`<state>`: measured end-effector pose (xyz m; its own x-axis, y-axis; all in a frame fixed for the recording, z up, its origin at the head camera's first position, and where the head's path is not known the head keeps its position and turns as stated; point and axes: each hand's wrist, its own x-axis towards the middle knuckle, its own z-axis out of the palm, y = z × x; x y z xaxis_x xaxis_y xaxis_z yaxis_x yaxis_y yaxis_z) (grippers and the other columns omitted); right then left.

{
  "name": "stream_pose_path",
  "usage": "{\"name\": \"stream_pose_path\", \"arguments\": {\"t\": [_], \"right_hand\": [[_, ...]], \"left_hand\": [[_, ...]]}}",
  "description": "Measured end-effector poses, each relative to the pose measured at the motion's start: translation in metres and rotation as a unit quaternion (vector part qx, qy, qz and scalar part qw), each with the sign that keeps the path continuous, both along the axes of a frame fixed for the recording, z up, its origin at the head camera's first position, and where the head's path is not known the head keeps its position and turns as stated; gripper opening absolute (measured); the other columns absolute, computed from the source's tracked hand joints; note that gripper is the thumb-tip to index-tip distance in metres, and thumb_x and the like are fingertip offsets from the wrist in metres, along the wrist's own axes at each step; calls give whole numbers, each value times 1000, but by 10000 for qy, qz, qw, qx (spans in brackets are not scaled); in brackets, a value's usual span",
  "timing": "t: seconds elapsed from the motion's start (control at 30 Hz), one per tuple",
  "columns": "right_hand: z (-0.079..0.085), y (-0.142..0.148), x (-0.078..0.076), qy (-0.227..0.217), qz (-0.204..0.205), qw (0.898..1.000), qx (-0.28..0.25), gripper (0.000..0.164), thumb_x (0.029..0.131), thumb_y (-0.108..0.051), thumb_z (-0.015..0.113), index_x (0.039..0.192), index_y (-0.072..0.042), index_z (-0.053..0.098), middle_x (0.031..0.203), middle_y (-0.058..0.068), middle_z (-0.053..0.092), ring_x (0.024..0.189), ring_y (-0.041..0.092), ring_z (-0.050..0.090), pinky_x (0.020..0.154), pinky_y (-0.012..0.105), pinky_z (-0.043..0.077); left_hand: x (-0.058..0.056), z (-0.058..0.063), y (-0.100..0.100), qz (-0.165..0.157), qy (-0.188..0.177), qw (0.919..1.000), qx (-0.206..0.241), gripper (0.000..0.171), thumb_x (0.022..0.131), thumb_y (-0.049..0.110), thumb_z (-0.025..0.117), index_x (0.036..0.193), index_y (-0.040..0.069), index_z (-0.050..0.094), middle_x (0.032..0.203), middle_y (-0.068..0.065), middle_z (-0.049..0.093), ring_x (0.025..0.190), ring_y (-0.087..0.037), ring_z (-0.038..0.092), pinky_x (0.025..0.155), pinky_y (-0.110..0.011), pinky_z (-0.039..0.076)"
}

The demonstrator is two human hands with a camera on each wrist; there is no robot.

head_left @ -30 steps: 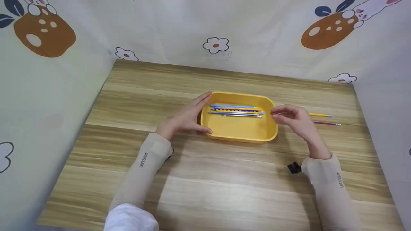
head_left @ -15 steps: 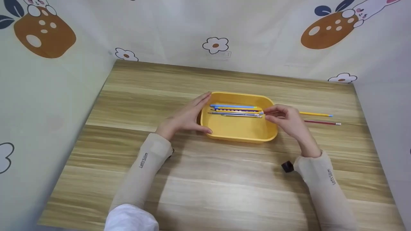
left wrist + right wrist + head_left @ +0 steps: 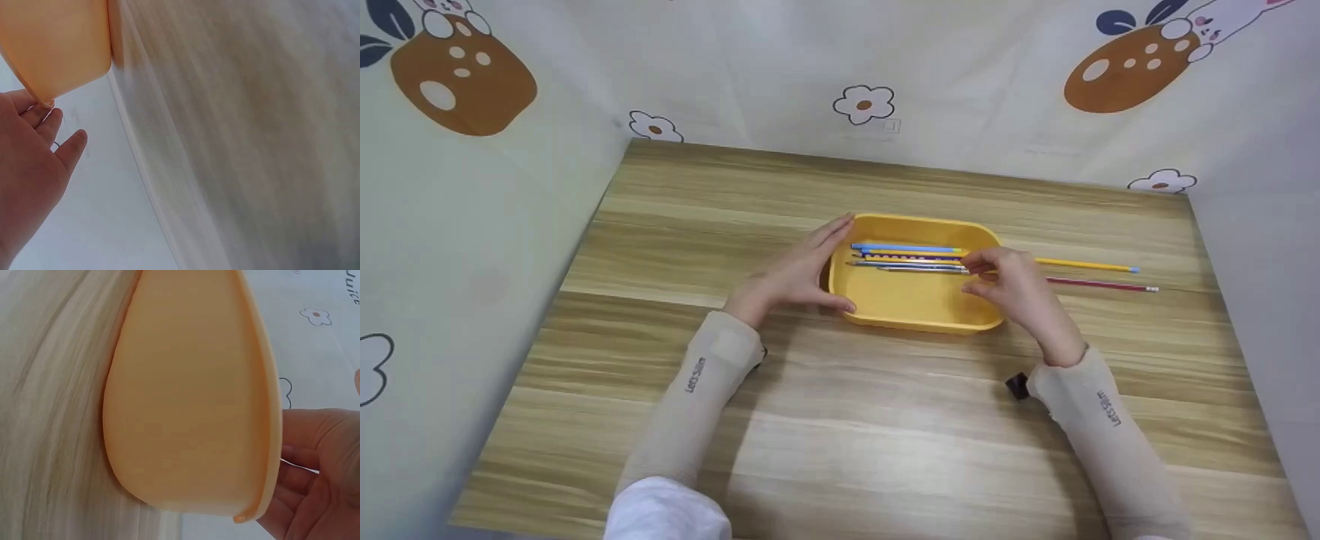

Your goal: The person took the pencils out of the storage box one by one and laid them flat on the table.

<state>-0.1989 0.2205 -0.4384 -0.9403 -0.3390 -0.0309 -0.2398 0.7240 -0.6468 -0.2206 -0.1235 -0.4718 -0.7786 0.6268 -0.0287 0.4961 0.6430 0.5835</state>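
A yellow plastic tray with rounded corners sits on the wooden table. Several pencils, blue, yellow, purple and silver, lie side by side inside it. My left hand holds the tray's left end, fingers at the far corner and thumb over the near one. In the left wrist view its fingers meet the rim. My right hand reaches over the right rim, thumb and fingers parted near the pencils' right ends. The right wrist view shows this hand partly hidden behind the tray wall.
Right of the tray, a yellow pencil and a red pencil lie on the table, their left parts hidden by my right hand. A printed white curtain encloses the back and sides.
My right hand has moved left over the tray's right rim, its thumb and fingers spreading, uncovering more of the yellow and red pencils. My left hand and the tray have stayed put.
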Motion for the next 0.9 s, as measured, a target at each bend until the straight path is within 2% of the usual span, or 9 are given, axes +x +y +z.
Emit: {"name": "stream_pose_path", "arguments": {"t": [0.17,0.33,0.47,0.57,0.7,0.9], "right_hand": [[0,-7,-1,466,188,9936,1012,30,82,-3,79,109,5,71,106,21,73,95,34,70,85,48,60],[-3,-14,-2,954,360,9784,1801,26,82,0,77,107,4,73,104,19,74,92,34,70,81,49,59],[-9,-17,-4,1496,402,9606,2307,12,83,5,68,94,3,73,90,17,72,72,31,66,59,46,56],[-14,-20,-5,1681,377,9521,2527,9,86,4,62,85,2,70,78,16,67,58,28,58,47,43,48],[-19,-23,-6,1694,369,9506,2574,14,91,3,59,83,3,70,77,18,66,59,31,59,49,46,50],[-25,-26,-7,1890,279,9462,2613,17,90,6,55,82,4,70,78,21,66,63,37,64,52,49,53]], "left_hand": [[0,0,0,28,-1,10000,-44,130,69,68,79,161,11,9,170,-1,3,157,-24,9,129,-42,17],[0,0,0,39,54,10000,-50,129,69,67,80,161,11,9,170,-1,3,157,-24,10,129,-42,17],[0,0,0,25,9,10000,-8,129,69,64,81,161,11,8,170,-1,3,157,-24,9,129,-43,17],[0,0,1,35,-53,10000,-61,130,69,66,80,162,12,6,170,0,2,157,-24,9,129,-44,17],[0,1,0,62,-30,9998,-180,130,69,71,77,162,13,7,170,1,1,157,-23,8,128,-43,18],[0,2,0,54,-9,9998,-192,130,69,72,77,162,12,8,171,-1,2,157,-24,9,128,-43,18]]}}
